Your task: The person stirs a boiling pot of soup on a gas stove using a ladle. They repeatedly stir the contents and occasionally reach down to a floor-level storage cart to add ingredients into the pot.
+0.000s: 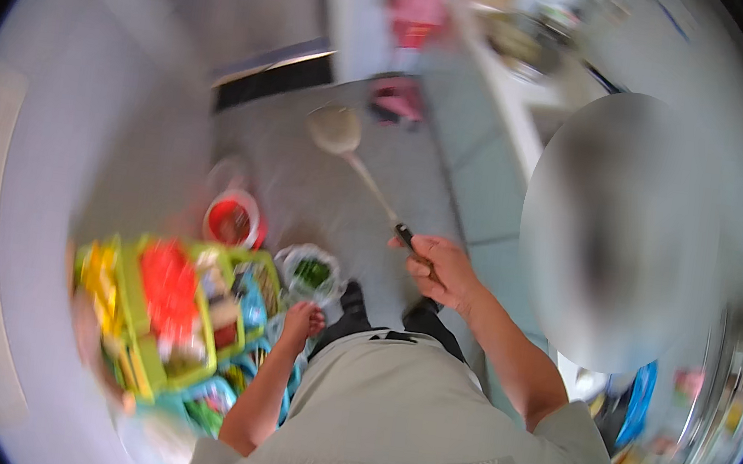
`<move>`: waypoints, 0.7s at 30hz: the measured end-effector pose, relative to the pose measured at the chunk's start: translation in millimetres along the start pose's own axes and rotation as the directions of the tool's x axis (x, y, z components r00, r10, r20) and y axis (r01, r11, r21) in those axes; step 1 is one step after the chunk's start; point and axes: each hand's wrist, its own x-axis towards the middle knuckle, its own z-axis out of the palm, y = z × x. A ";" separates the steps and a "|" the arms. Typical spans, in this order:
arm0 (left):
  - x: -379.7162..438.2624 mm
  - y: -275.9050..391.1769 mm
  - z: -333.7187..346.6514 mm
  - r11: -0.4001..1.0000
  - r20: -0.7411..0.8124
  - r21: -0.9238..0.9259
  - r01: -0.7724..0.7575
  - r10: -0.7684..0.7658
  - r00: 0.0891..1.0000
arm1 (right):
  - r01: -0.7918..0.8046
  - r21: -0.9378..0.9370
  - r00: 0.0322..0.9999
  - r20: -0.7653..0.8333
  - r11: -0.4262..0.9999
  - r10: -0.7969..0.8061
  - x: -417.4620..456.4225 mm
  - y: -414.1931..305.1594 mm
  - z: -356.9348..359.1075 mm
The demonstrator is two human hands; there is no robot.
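Observation:
My right hand [443, 269] grips the black handle of a metal wok spatula [337, 129]. Its broad, pale head points up and to the left, over the grey floor. My left hand [305, 321] hangs low on the left with its fingers curled, and I cannot tell whether anything is in it. Close by it on the floor stands a clear bag-lined container [312, 273] with green leaves inside. A red and white bucket [231, 220] stands farther up to the left.
Green and blue plastic baskets [210, 358] with packets and a red bag [169, 291] stand at the left. A counter [499, 98] holding blurred items runs along the right. Pink slippers [398, 100] lie on the floor ahead. A large blurred oval covers part of the right side.

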 end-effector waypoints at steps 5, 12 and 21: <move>26.6 53.5 123.8 0.948 0.263 0.314 -0.053 -0.033 0.964 | 0.398 -0.055 0.866 -0.308 0.916 -0.394 -160.3 -6.5 -81.8; 14.5 37.4 362.9 0.809 0.531 0.558 -0.187 -0.175 0.829 | 0.529 -0.335 0.287 -0.794 0.779 -0.536 -330.8 16.5 -218.2; -38.1 -23.6 599.6 0.760 0.682 0.617 -0.204 -0.386 0.622 | -0.058 -0.634 0.004 -0.773 0.771 -0.635 -379.6 9.5 -394.0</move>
